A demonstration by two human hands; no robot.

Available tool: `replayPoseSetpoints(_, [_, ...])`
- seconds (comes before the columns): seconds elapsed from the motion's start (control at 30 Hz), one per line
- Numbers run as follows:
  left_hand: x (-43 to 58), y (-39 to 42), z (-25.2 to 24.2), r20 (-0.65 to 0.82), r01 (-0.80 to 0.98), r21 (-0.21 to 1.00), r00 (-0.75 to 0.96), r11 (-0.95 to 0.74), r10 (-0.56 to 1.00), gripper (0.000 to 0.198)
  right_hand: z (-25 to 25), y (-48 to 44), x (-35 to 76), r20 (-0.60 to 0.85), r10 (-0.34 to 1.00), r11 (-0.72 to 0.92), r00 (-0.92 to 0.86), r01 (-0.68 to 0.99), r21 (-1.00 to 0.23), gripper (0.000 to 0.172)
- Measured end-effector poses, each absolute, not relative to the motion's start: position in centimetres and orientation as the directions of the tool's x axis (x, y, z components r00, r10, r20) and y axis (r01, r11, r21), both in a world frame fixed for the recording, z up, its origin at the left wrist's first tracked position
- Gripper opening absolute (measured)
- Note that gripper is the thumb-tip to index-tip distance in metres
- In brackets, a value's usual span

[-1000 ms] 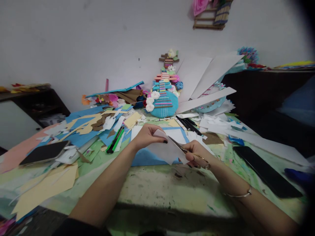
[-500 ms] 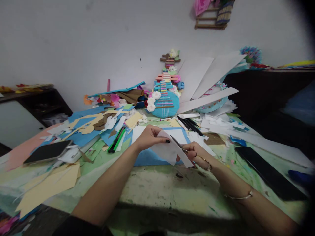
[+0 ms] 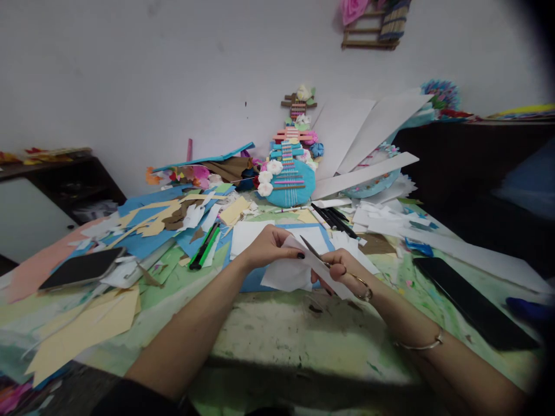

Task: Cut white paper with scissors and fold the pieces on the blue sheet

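Note:
My left hand pinches a sheet of white paper between thumb and fingers, over the blue sheet near the table's front edge. Closed round the handles of a pair of scissors is my right hand. The scissor blades point up and to the left, at the upper part of the paper. A strip of the white paper slants down past my right fingers. Beneath both hands lie a blue sheet and another white sheet. The lower scissor blade is partly hidden by the paper.
A green utility knife lies left of my hands, near a dark phone-like slab. Black pens lie behind my right hand. A long black slab is at right. Paper scraps and a blue paper instrument stand behind.
The scissors have shifted up and left along the paper, and their blades show more. The white paper has spread lower left, with a strip hanging toward my right wrist.

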State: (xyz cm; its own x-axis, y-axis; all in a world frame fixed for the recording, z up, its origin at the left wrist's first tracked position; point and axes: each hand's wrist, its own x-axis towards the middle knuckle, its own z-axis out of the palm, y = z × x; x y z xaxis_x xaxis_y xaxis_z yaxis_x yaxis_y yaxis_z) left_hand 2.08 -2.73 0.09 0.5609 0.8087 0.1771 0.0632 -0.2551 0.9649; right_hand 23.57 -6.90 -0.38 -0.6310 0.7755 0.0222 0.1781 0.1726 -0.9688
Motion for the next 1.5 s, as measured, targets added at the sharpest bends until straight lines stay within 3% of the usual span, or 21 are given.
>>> replayPoseSetpoints(0.3, [2.0, -2.8, 0.1, 0.145, 0.081, 0.971, 0.542, -0.224, 0.827, 0.029, -0.5, -6.5, 23.6, 0.071, 0.8, 0.246, -0.596, 0.217, -0.945, 0.059])
replayPoseSetpoints(0.8, [2.7, -3.2, -0.2, 0.104, 0.142, 0.962, 0.599, -0.233, 0.794, 0.031, -1.4, -6.7, 23.5, 0.064, 0.791, 0.253, -0.608, 0.23, -0.94, 0.078])
replayPoseSetpoints(1.33, [2.8, -3.1, -0.6, 0.073, 0.097, 0.982, 0.606, -0.164, 0.792, 0.03, -1.4, -6.8, 23.4, -0.01, 0.799, 0.073, -0.601, 0.114, -0.991, 0.068])
replayPoseSetpoints(1.5, [2.9, -3.2, -0.5, 0.058, 0.088, 0.986, 0.612, -0.141, 0.789, 0.025, -1.6, -6.6, 23.6, -0.014, 0.803, 0.099, -0.596, 0.156, -0.983, 0.054])
